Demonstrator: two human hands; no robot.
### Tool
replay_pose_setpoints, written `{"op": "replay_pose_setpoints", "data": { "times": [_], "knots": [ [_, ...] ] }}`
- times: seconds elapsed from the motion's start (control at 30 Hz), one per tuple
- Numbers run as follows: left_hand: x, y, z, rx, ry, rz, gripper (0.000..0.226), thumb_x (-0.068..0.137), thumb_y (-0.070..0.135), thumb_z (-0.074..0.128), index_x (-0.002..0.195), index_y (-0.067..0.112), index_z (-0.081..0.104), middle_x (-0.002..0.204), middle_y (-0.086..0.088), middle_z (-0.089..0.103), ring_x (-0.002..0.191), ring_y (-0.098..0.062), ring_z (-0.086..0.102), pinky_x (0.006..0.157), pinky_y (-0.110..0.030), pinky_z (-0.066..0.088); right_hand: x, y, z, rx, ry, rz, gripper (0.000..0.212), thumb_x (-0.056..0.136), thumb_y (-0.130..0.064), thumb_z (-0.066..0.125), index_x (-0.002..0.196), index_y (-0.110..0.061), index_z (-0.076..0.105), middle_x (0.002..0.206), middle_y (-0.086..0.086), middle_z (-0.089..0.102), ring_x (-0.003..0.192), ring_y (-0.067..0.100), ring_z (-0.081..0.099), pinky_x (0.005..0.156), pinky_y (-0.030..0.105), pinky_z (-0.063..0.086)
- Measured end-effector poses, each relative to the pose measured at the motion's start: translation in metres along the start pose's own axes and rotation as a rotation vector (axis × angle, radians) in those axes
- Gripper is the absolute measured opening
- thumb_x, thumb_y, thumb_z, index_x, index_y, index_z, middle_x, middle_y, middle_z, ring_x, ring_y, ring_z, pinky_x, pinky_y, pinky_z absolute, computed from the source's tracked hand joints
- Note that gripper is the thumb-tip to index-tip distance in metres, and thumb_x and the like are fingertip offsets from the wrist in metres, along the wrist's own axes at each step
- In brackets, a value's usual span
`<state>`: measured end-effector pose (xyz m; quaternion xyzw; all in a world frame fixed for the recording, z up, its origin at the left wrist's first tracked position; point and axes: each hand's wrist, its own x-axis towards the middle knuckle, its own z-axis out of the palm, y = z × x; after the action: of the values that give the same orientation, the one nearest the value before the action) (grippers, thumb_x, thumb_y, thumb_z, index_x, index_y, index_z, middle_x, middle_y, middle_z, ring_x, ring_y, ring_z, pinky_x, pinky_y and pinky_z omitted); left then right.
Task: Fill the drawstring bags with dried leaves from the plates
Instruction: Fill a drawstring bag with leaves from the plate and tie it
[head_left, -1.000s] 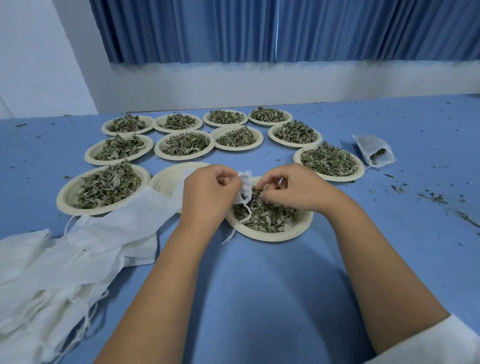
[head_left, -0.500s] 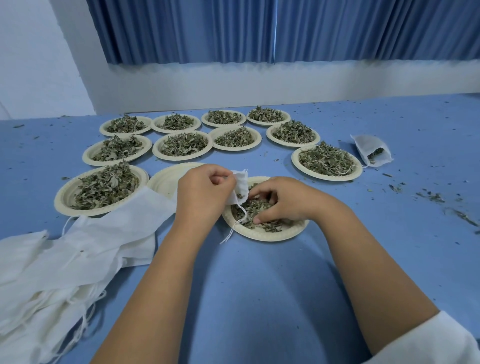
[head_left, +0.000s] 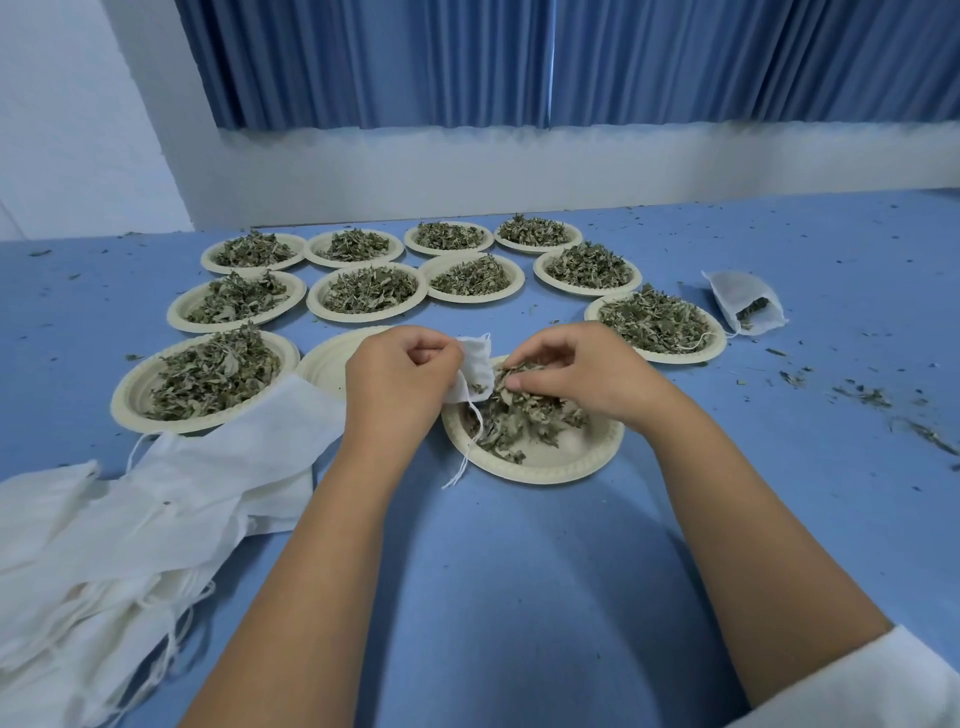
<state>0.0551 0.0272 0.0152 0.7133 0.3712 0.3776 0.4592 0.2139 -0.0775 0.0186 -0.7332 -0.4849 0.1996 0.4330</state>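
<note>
1. Over the nearest plate, both of my hands work close together, almost touching each other.
2. My left hand grips a small drawstring bag. The fingers are curled round its white cloth, and the mouth of the bag faces my right hand.
3. The cord of this bag hangs down below my left hand, crosses the rim of the nearest plate, and its end lies on the blue counter.
4. My right hand holds a pinch of dried leaves between the thumb and the curled fingers, just at the mouth of the bag and a little above the plate.
5. More leaves lie as a loose heap on the nearest plate, under my right hand. The near part of the plate is bare.
6. One empty plate stands just to the left, partly hidden by my left hand.
7. Ten full plates of the same leaves stand further back and to both sides.
8. A pile of empty white bags lies at the near left, and its far corner reaches the empty plate.
9. One filled bag lies on its side at the right, near the right-most plate but apart from it. Some leaves show at its mouth.
10. Small leaf crumbs are scattered on the counter at the right.
</note>
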Motion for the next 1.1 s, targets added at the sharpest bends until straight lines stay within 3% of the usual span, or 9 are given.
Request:
{"op": "replay_pose_setpoints", "data": {
  "times": [0.1,0.23,0.4,0.53,0.73,0.9,0.97,1.1],
  "knots": [
    [0.001,-0.001,-0.002,0.008,0.011,0.017,0.013,0.084,0.017,0.066,0.076,0.024,0.074,0.065,0.003,0.07,0.063,-0.007,0.061,0.071,-0.029,0.054,0.0,0.0,-0.004,0.093,0.062,0.033,0.014,0.074,-0.026,0.085,0.086,-0.025,0.077,0.07,-0.005,0.057,0.062,0.004,0.05,0.058,0.021,0.045],
    [0.002,-0.001,-0.002,0.003,0.007,0.021,0.014,0.084,0.017,0.066,0.074,0.024,0.073,0.064,0.004,0.069,0.06,-0.004,0.059,0.068,-0.024,0.05,-0.001,-0.002,-0.007,0.205,0.1,0.063,0.017,0.075,-0.023,0.084,0.09,-0.022,0.076,0.07,-0.009,0.062,0.069,0.006,0.057,0.07,0.025,0.051],
    [0.001,0.0,0.004,-0.058,-0.022,-0.007,0.017,0.084,0.015,0.066,0.072,0.025,0.072,0.065,-0.005,0.069,0.065,-0.015,0.062,0.081,-0.045,0.059,-0.002,-0.007,-0.007,0.492,0.156,0.06,0.011,0.079,-0.015,0.08,0.088,-0.021,0.076,0.082,0.001,0.07,0.073,0.008,0.068,0.064,0.019,0.054],
    [0.0,0.0,0.008,-0.083,-0.06,-0.001,0.018,0.085,0.015,0.066,0.072,0.025,0.074,0.063,-0.002,0.069,0.067,-0.018,0.063,0.084,-0.049,0.057,0.0,-0.009,0.0,0.661,0.228,0.038,0.014,0.08,-0.013,0.079,0.093,-0.016,0.075,0.081,-0.002,0.071,0.073,0.008,0.068,0.064,0.019,0.054],
    [-0.001,0.005,0.012,-0.124,-0.073,-0.026,0.019,0.084,0.02,0.068,0.066,0.021,0.074,0.057,0.004,0.067,0.06,-0.012,0.061,0.085,-0.047,0.057,0.0,-0.013,0.019,0.551,0.335,-0.023,0.014,0.08,-0.016,0.08,0.091,-0.02,0.073,0.08,-0.004,0.07,0.078,0.013,0.065,0.08,0.035,0.058],
    [0.001,0.006,0.014,-0.238,-0.054,-0.12,0.032,0.084,0.015,0.069,0.054,0.025,0.072,0.051,0.006,0.063,0.052,-0.006,0.057,0.076,-0.034,0.059,-0.001,-0.016,0.028,0.408,0.378,-0.169,0.015,0.08,-0.009,0.079,0.088,-0.017,0.068,0.085,-0.006,0.07,0.077,0.005,0.061,0.077,0.024,0.055],
    [0.001,0.005,0.015,-0.27,-0.038,-0.139,0.037,0.084,0.013,0.068,0.05,0.026,0.071,0.05,0.006,0.062,0.051,-0.006,0.056,0.078,-0.036,0.059,-0.001,-0.016,0.029,0.317,0.372,-0.226,0.019,0.078,-0.008,0.08,0.085,-0.02,0.066,0.084,-0.013,0.067,0.078,0.001,0.059,0.078,0.018,0.05],
    [0.002,0.004,0.017,-0.282,-0.011,-0.165,0.04,0.083,0.01,0.063,0.047,0.027,0.069,0.049,0.006,0.062,0.052,-0.008,0.055,0.086,-0.042,0.057,0.0,-0.013,0.033,0.171,0.333,-0.278,0.035,0.072,-0.008,0.085,0.085,-0.026,0.058,0.085,-0.014,0.062,0.08,0.002,0.058,0.081,0.02,0.049]
  ]
}}
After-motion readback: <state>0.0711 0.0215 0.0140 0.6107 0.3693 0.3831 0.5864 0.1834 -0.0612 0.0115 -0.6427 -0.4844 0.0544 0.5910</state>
